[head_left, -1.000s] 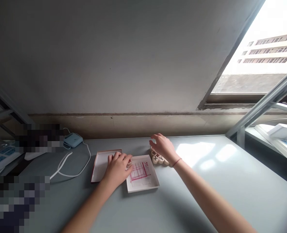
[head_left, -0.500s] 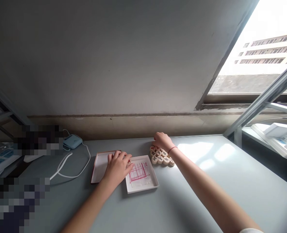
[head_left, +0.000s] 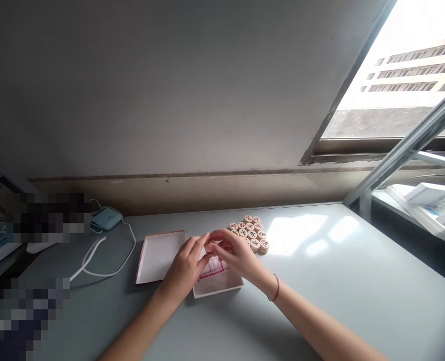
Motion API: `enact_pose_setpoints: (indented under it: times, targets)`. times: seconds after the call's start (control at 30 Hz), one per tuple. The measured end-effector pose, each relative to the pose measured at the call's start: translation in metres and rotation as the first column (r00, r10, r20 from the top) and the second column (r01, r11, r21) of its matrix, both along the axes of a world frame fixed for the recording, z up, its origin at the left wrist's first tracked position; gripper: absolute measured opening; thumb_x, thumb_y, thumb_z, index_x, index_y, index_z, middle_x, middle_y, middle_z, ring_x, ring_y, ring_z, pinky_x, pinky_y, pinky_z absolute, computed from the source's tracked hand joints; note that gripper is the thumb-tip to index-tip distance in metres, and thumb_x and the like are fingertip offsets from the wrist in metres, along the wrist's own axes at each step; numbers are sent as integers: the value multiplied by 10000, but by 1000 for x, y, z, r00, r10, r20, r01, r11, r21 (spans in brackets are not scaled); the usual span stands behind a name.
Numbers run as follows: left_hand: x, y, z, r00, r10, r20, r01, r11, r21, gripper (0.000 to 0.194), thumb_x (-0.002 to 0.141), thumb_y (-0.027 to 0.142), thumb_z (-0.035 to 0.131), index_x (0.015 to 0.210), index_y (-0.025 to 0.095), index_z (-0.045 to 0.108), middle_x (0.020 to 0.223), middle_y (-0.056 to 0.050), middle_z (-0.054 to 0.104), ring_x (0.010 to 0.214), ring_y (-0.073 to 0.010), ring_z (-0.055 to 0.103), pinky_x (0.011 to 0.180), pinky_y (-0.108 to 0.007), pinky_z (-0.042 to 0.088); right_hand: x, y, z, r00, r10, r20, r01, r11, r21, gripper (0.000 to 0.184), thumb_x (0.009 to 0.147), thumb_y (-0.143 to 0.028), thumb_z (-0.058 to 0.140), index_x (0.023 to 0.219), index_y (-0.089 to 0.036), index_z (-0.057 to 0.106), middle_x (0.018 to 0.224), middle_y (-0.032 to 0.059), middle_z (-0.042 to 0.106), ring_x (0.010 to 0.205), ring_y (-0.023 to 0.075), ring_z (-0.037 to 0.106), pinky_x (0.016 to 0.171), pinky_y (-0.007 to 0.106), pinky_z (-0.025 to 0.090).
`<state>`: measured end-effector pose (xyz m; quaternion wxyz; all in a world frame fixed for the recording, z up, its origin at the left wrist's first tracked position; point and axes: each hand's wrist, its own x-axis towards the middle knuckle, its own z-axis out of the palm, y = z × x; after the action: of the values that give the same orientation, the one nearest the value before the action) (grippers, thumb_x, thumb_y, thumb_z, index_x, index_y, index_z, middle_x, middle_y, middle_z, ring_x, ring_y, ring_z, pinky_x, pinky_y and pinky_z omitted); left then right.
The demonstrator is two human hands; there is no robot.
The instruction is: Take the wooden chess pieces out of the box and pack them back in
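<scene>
Both of my hands meet over a shallow white box (head_left: 219,289) that holds a sheet with a red grid (head_left: 211,268). My left hand (head_left: 186,265) reaches in from the left, its fingers pressed together and pointing at the right fingertips. My right hand (head_left: 234,255) comes in from the right with its fingers curled in a pinch; what it pinches is too small to name. Just behind the right hand lies a cluster of several round wooden chess pieces (head_left: 251,231). The box's lid (head_left: 157,255), white inside with a red rim, lies open to the left.
A grey table (head_left: 320,281) runs to a wall at the back. A small blue device (head_left: 107,218) with a white cable (head_left: 105,255) sits at the back left. A window frame (head_left: 403,150) and white boxes (head_left: 429,198) stand to the right.
My right hand has pulled back from the far side of the chess pieces to the box. My left hand has lifted its fingers off the box edge to meet it. The camera has tilted slightly.
</scene>
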<state>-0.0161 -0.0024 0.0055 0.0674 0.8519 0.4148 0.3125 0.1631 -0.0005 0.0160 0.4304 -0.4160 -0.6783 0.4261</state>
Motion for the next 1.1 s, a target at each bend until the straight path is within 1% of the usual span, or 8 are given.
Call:
enact_pose_setpoints:
  times: [0.2,0.3,0.4,0.53,0.67,0.8,0.93,1.1]
  targets:
    - [1,8,3,984,92,-150,-91,996,15,170,931,195,440,950,214,608,1005,-52,652,979,-200,590,843,-350,423,4,5,-17,970,-244,20,236,952,195,182,911,-357,507,951,-201,594,986,81,645,797,159,640,644,269,540]
    - [4,9,4,979,102,-177,-100,995,22,168,939,233,465,852,208,607,938,-31,690,1026,-202,579,878,-359,363,4,4,-18,959,-273,82,233,916,326,113,890,-247,503,940,-210,597,1051,93,593,851,170,620,719,299,538]
    - [5,8,4,969,137,-205,-130,990,46,190,931,266,494,796,210,616,898,-19,704,1036,-224,571,878,-384,333,4,3,-18,949,-262,173,174,898,405,202,854,-146,486,1000,-221,605,1102,97,556,855,169,614,763,321,529]
    - [2,7,4,955,193,-224,-190,981,34,112,878,228,535,877,226,647,985,-26,699,1029,-233,562,856,-386,355,2,3,-21,900,-211,380,30,902,430,318,847,-90,467,1113,-226,576,1085,90,600,910,188,601,773,323,514]
    - [-4,5,4,925,269,-269,-278,961,4,296,827,212,543,1106,254,629,1116,-57,670,1082,-265,532,854,-407,373,-1,4,-22,780,-253,573,-48,888,457,148,874,-142,527,979,-210,607,916,68,653,816,204,564,738,337,482]
    - [-7,4,4,903,290,-318,-323,945,-56,250,827,247,551,1055,266,650,1093,-56,678,1038,-281,537,816,-428,373,-1,4,-20,705,-289,648,-81,874,479,61,870,-201,575,919,-211,610,942,76,630,820,213,522,734,330,447]
    - [-6,4,3,904,272,-329,-320,942,-102,249,828,229,554,1057,262,645,1047,-55,688,1016,-279,531,809,-434,361,-3,5,-19,638,-295,711,-69,898,434,82,867,-180,558,934,-200,602,764,50,618,728,208,500,656,307,397]
    - [-5,4,5,916,255,-309,-301,947,-112,231,876,231,511,1056,268,652,1024,-59,685,1003,-261,531,807,-418,363,-11,7,-21,627,-274,729,-103,899,426,79,901,-181,517,907,-195,594,720,42,636,701,197,508,643,296,364]
